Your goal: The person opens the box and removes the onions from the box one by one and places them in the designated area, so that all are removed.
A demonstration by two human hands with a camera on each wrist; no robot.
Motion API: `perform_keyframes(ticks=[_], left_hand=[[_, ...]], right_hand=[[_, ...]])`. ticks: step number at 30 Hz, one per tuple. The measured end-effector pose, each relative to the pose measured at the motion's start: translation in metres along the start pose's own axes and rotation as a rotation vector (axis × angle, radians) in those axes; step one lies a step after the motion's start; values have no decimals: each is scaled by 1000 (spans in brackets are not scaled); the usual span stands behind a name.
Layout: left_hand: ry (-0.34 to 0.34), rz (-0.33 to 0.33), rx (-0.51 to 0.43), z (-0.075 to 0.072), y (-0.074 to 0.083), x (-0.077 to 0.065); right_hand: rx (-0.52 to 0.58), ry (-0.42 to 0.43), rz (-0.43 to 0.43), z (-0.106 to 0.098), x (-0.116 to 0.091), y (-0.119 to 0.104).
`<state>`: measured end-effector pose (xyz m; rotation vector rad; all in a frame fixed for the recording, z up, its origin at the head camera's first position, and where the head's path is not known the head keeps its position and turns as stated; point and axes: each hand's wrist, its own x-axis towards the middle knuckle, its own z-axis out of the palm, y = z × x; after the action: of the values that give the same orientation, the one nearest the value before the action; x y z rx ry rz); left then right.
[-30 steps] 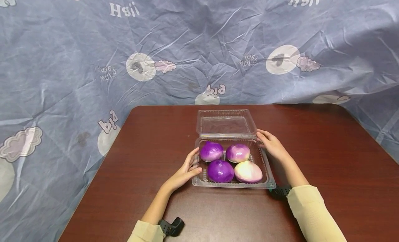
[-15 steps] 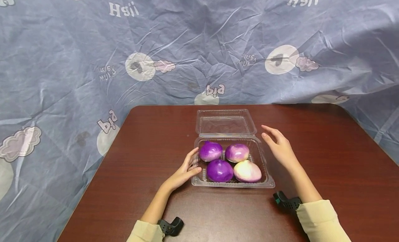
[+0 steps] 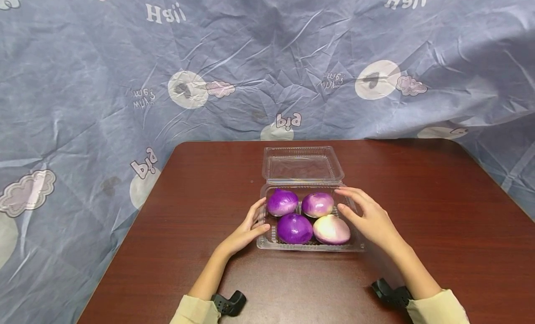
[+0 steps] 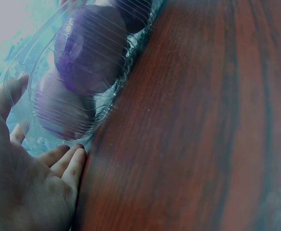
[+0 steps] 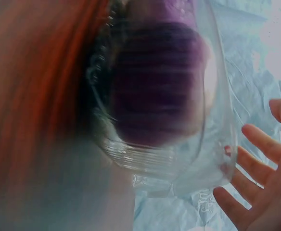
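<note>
Surface: reddish-brown, wood-grained, with rounded far corners and a pale sheen at the near middle.
Fabric backdrop: blue-grey, creased, hanging behind the surface and along its left side.
Pale discs: printed, two beside pink clouds.
Lettering: white "Hgii" twice near the top.

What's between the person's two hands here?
Four onions in the open box lie between the left hand and right hand, as the head view shows.

Wrinkled blue-grey printed cloth hanging behind glossy reddish-brown wood-grain table.
</note>
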<state>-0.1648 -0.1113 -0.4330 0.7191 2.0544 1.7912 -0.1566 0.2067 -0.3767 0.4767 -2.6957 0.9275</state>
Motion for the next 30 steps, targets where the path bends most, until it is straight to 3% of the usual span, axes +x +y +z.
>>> perform_keyframes(ticks=[9,15,20,27,30], left_hand=[[7,5,-1,-3,-23,5],[8,9,-6,-4,-26,5],[11,-5,-6,-3,-23,5],[4,-6,7,1,2,0],[6,-7,8,0,3,0]], right_hand=[[-206,-67,-137,13,-16,-3],[-267,-110,-175,19,-20,-3],[-287,-94,-213,23,-22,-3],[-298,-53,-262,29,-24,1],[-296,-24,-296,31,-23,2]])
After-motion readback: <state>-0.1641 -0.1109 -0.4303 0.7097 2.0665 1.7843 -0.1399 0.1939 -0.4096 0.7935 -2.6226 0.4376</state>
